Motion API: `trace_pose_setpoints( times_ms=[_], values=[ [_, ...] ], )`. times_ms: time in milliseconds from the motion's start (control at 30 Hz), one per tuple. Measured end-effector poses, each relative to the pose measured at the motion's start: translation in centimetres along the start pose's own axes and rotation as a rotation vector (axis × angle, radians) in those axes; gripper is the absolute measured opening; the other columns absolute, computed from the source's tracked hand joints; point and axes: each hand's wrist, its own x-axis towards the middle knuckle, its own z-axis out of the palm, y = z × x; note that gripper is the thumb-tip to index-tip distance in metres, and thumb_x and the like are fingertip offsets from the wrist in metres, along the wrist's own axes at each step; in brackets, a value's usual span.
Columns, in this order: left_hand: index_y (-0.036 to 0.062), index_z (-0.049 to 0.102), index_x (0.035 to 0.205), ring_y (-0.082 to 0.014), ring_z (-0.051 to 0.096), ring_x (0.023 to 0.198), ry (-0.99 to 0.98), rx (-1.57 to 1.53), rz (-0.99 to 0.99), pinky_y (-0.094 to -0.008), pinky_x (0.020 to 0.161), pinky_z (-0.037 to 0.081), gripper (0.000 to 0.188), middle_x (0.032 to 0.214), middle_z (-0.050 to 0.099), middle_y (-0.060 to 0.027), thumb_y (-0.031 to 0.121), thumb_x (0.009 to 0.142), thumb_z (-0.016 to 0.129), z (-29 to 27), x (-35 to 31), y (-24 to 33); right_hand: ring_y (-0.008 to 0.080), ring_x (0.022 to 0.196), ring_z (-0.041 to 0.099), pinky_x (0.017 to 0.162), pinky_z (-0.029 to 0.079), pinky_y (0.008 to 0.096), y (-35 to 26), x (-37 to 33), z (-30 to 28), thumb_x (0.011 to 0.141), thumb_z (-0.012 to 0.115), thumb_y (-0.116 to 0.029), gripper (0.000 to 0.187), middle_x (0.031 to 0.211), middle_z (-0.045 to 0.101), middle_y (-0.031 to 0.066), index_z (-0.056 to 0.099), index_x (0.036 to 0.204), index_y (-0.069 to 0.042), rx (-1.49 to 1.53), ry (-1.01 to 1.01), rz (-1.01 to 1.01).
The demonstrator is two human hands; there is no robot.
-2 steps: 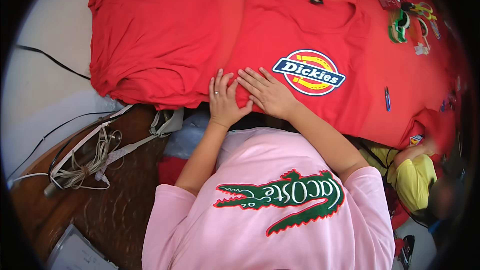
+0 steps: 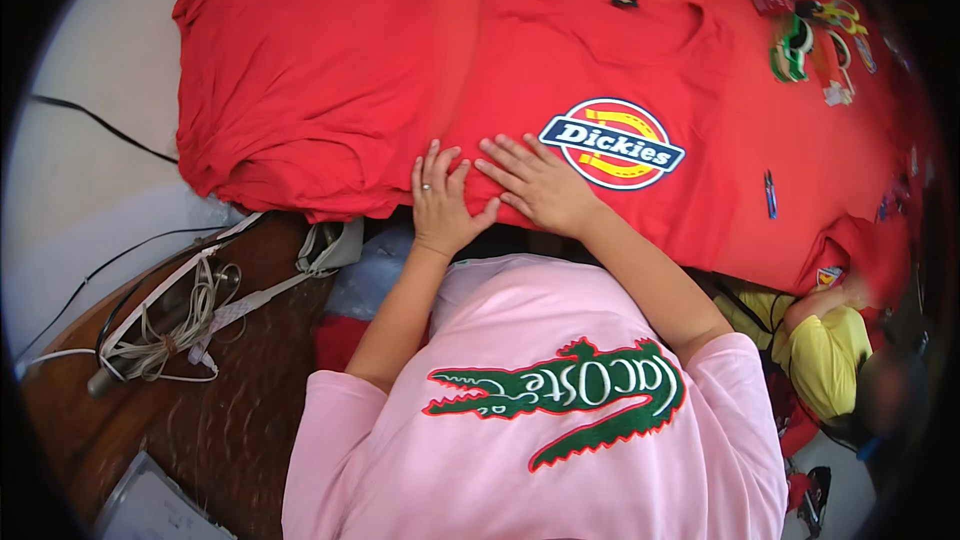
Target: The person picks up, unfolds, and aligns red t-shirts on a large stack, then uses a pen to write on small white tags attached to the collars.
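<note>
A red t-shirt (image 2: pixel 600 50) with a round blue, yellow and red chest badge (image 2: pixel 612 144) lies spread flat on a red-covered surface. My left hand (image 2: pixel 440 202), a ring on one finger, presses flat on the shirt's lower hem with fingers apart. My right hand (image 2: pixel 535 185) lies flat beside it, just below and left of the badge, thumb touching the left hand. Neither hand holds anything. A stack of folded red cloth (image 2: pixel 300 90) sits to the left of the shirt.
A brown wooden table (image 2: pixel 230 390) at lower left carries a tangle of pale cables (image 2: pixel 160 330). Green-handled scissors (image 2: pixel 795 45) and small items lie at upper right. A blue pen (image 2: pixel 770 195) rests on the cloth. A person in yellow (image 2: pixel 830 350) sits at right.
</note>
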Motion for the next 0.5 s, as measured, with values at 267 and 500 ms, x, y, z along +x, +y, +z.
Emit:
trace_pose_setpoints(
  times_ms=[267, 500],
  values=[
    [0.0046, 0.058, 0.122, -0.0394, 0.04, 0.143, -0.053, -0.001, -0.043, -0.0571, 0.118, 0.03, 0.05, 0.141, 0.051, -0.0144, 0.034, 0.086, 0.075, -1.0, 0.6, 0.7, 0.0315, 0.156, 0.024, 0.126, 0.018, 0.049, 7.9, -18.5, -4.6, 0.103, 0.058, -0.033, 0.066, 0.168, 0.027, 0.0144, 0.033, 0.16, -0.01, -0.204, 0.28, 0.838],
    [0.0019, 0.057, 0.123, -0.036, 0.055, 0.124, 0.048, -0.169, -0.185, -0.0488, 0.106, 0.042, 0.044, 0.131, 0.057, -0.019, 0.014, 0.085, 0.075, -1.0, 4.5, 1.1, 0.0298, 0.121, 0.059, 0.101, 0.047, 0.0417, 11.8, -34.2, -4.4, 0.101, 0.064, -0.023, 0.038, 0.129, 0.063, 0.016, 0.064, 0.134, -0.006, 0.039, 0.887, 1.362]
  ],
)
